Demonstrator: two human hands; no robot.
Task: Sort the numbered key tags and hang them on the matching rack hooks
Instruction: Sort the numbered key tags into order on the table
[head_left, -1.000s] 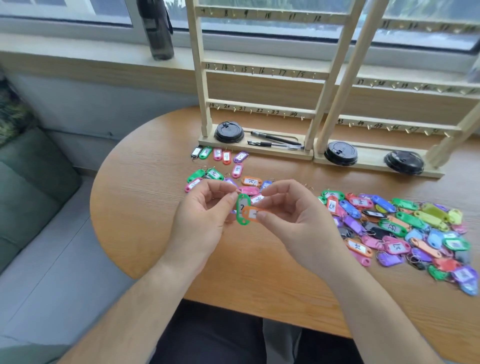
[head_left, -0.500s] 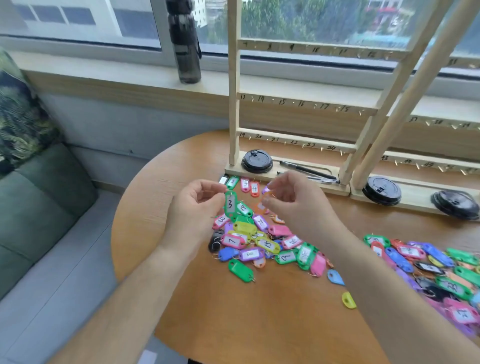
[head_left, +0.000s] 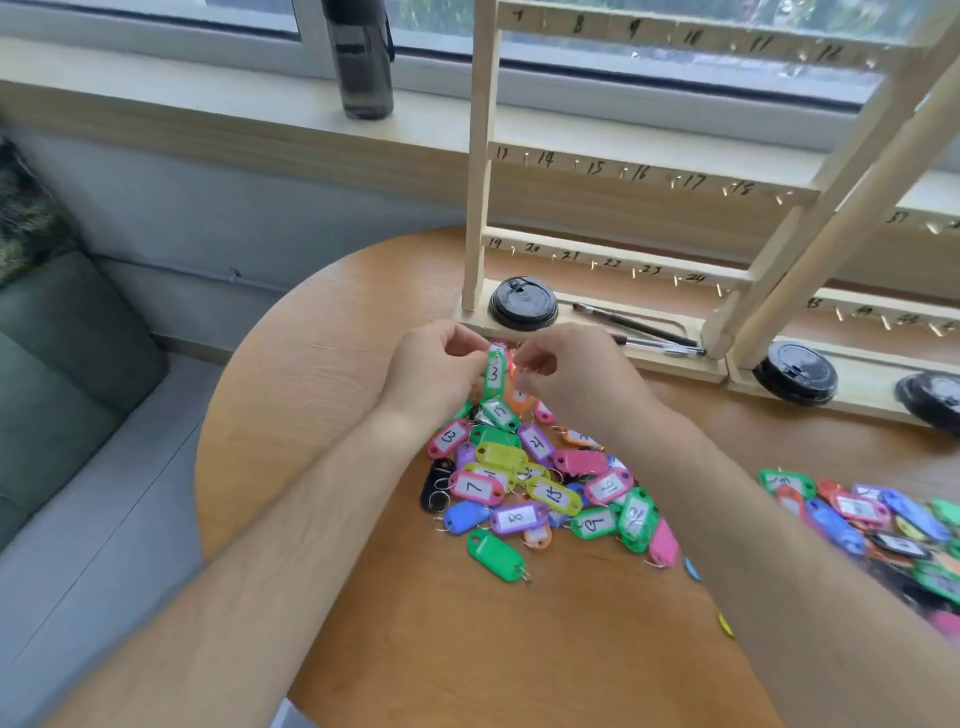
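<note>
My left hand pinches the top of a green key tag marked 3, which hangs upright. My right hand pinches the metal ring of an orange tag right beside it. Both hands hover just in front of the wooden rack's base. A pile of coloured numbered tags lies on the round wooden table below my hands. The rack has rows of numbered hooks, with 13 to 18 and 19 to 24 readable.
A second heap of tags lies at the right edge. Black cup lids and two pens sit on the rack base. A dark bottle stands on the windowsill. A green sofa is at left.
My hands moved forward toward the rack base, carrying the green 3 tag and the orange tag. The view swung down and closer to the table.
</note>
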